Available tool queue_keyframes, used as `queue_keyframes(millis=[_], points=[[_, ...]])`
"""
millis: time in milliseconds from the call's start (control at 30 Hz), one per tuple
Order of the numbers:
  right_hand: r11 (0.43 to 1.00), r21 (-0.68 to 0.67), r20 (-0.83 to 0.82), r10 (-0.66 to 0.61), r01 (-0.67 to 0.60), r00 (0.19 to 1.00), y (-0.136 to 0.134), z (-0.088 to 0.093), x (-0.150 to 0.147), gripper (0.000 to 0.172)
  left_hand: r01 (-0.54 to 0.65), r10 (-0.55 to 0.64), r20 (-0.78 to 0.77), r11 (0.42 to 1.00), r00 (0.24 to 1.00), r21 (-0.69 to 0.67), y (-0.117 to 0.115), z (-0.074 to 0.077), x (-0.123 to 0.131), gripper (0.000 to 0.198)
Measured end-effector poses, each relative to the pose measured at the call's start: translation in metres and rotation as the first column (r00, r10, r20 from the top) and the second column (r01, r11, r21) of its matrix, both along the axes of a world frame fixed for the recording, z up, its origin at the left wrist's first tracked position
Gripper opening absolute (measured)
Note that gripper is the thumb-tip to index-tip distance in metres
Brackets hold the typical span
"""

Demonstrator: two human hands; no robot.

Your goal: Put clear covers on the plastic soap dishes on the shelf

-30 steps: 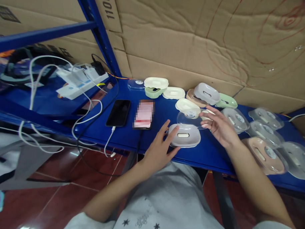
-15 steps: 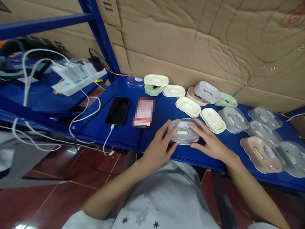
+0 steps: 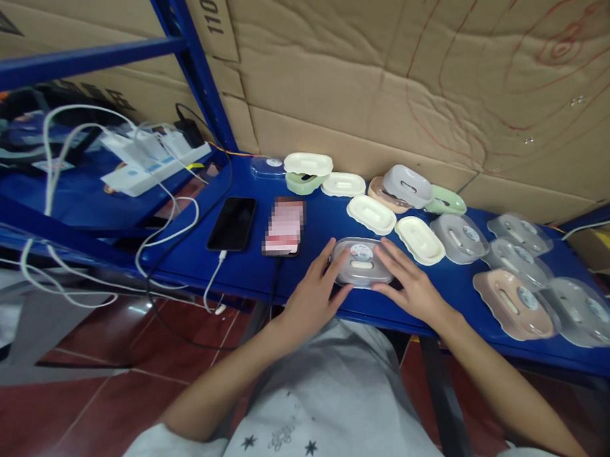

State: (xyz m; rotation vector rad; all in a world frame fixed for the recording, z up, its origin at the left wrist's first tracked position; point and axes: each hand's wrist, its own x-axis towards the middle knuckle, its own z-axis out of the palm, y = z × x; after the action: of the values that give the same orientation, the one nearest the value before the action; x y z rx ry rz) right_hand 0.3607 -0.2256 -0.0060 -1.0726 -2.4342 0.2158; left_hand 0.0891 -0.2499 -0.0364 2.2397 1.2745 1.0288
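A grey soap box (image 3: 363, 278) with a clear lid and a round sticker lies flat on the blue shelf in front of me. My left hand (image 3: 312, 291) grips its left end, fingertips on the lid and thumb near the front edge. At the right end my right hand (image 3: 412, 285) holds it the same way, with fingers spread over the lid. Just behind the box are cream soap-dish inserts (image 3: 371, 215), with another cream insert (image 3: 419, 240) close to my right fingers.
Several lidded soap boxes (image 3: 515, 304) stand at right. Along the cardboard (image 3: 329, 67) lie a lilac soap-box base (image 3: 407, 185), green bases (image 3: 447, 200) and a loose clear lid (image 3: 267, 167). Left are a black phone (image 3: 231, 223), a second phone (image 3: 285, 227), cables and a power strip (image 3: 155, 170).
The view has shifted slightly, so the shelf's things sit a little farther left. Both hands stay on the grey soap box, with their grip about the same.
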Motion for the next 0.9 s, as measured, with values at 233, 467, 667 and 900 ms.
queue_keyframes(millis=[233,467,667,900], points=[[0.999,0.022,-0.022,-0.031,0.032,0.999,-0.003,-0.002,0.002,0.088,0.003,-0.004,-0.023,0.999,1.0,-0.036,0.0,0.002,0.0,0.067],[0.999,0.01,0.002,-0.052,0.052,0.999,-0.004,-0.004,0.003,0.088,0.009,-0.011,-0.042,0.999,0.999,-0.046,0.001,0.001,-0.001,0.064],[0.982,0.151,0.029,-0.123,0.118,0.992,-0.015,0.013,0.015,0.084,0.03,-0.031,-0.018,0.997,0.999,-0.07,-0.002,0.007,-0.002,0.072],[0.58,0.36,-0.067,-0.765,0.73,0.641,0.02,0.074,0.143,0.077,0.035,-0.034,-0.107,0.999,0.994,0.009,-0.003,0.007,0.002,0.059]])
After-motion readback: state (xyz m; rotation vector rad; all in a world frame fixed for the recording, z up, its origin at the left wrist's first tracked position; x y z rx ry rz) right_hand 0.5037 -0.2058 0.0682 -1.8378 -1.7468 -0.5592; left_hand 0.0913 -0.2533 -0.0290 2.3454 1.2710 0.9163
